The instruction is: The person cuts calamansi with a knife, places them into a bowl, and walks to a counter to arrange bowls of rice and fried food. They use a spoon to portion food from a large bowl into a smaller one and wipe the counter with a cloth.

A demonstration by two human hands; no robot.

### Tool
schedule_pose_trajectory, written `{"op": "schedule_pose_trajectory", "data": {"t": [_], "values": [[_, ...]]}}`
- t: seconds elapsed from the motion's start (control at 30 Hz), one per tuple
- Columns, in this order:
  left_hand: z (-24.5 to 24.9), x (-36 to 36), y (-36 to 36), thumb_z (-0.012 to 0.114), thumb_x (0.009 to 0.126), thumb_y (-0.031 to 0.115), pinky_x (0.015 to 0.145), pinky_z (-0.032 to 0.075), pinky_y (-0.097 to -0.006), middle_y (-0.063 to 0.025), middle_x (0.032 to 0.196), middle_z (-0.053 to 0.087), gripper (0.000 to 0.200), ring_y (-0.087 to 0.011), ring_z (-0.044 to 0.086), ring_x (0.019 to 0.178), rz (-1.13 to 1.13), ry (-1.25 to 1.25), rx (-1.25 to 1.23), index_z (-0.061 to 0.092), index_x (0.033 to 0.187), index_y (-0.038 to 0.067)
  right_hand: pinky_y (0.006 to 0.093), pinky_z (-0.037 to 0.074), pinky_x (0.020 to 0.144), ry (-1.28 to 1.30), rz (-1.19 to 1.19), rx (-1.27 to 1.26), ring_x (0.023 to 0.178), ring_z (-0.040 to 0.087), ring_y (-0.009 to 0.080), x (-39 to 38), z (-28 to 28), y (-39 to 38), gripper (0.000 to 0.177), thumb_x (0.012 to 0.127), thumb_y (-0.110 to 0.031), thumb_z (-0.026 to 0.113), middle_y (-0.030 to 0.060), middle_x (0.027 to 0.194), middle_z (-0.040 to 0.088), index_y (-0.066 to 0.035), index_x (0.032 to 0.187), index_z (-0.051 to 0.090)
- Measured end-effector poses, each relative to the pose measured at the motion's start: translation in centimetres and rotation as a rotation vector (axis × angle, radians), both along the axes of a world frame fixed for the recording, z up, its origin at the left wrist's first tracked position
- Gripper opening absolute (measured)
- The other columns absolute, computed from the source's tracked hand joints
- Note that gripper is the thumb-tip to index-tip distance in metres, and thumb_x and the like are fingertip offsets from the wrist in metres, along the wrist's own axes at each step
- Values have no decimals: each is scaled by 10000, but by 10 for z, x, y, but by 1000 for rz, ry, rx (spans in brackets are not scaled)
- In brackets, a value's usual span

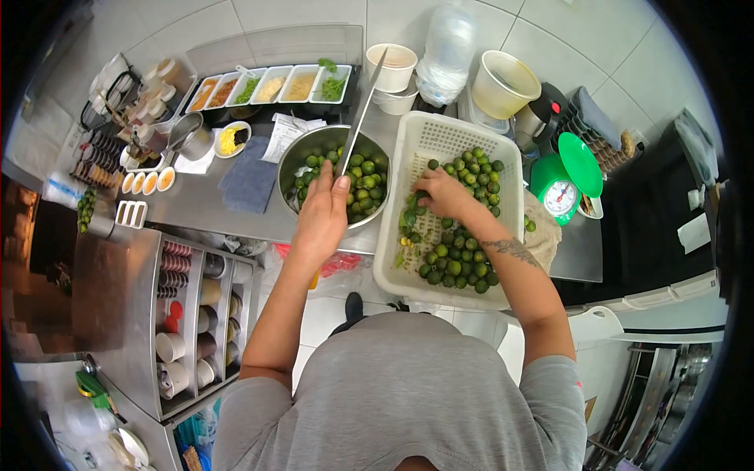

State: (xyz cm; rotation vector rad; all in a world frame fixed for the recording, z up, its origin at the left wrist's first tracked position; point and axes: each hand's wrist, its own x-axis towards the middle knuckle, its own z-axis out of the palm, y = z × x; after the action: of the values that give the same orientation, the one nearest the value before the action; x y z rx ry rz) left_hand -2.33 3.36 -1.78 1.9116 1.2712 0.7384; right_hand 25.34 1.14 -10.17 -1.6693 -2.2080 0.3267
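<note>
A long knife (363, 114) points up and away over a steel bowl (382, 213) of small green limes (363, 182). My left hand (323, 210) is closed on its handle end, which is mostly hidden by the hand, at the bowl's near side. To the right, a white plastic basket (390, 259) holds more limes (455, 263) in two heaps, with leaves and yellow bits (410, 228) at its left. My right hand (446, 196) reaches into the basket, fingers curled around a dark green lime (422, 195).
White trays of toppings (300, 85) line the back left, beside a blue cloth (250, 177) and a yellow-filled bowl (232, 140). Behind stand tubs (505, 82) and a large plastic bottle (448, 51). A green scale (559, 196) stands right of the basket, near a beige cloth (543, 235).
</note>
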Motion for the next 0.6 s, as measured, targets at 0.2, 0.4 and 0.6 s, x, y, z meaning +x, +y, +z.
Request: {"op": "schedule_pose_trajectory", "data": {"t": [0.2, 0.4, 0.6], "values": [[-5, -2, -6, 333, 982, 453, 690, 393, -268, -101, 974, 498, 602, -172, 484, 786, -120, -161, -168, 315, 1413, 33, 394, 461, 821, 14, -193, -49, 954, 528, 309, -1, 0, -21, 181, 730, -47, 659, 115, 903, 591, -37, 904, 612], [-5, 20, -21, 357, 989, 417, 526, 335, -198, -5, 818, 442, 559, -61, 396, 606, -237, -304, -240, 320, 1414, 56, 395, 428, 867, -81, -57, 31, 921, 505, 314, -4, -1, -29, 209, 730, -76, 679, 124, 939, 590, -32, 916, 597], [6, 24, -34, 344, 989, 445, 504, 375, -196, -10, 814, 445, 609, -63, 417, 604, -346, -392, -428, 271, 1420, 21, 316, 474, 807, 868, -261, -228, 935, 580, 212, -17, 19, -45, 246, 851, -64, 611, 70, 949, 600, 4, 1086, 582]]}}
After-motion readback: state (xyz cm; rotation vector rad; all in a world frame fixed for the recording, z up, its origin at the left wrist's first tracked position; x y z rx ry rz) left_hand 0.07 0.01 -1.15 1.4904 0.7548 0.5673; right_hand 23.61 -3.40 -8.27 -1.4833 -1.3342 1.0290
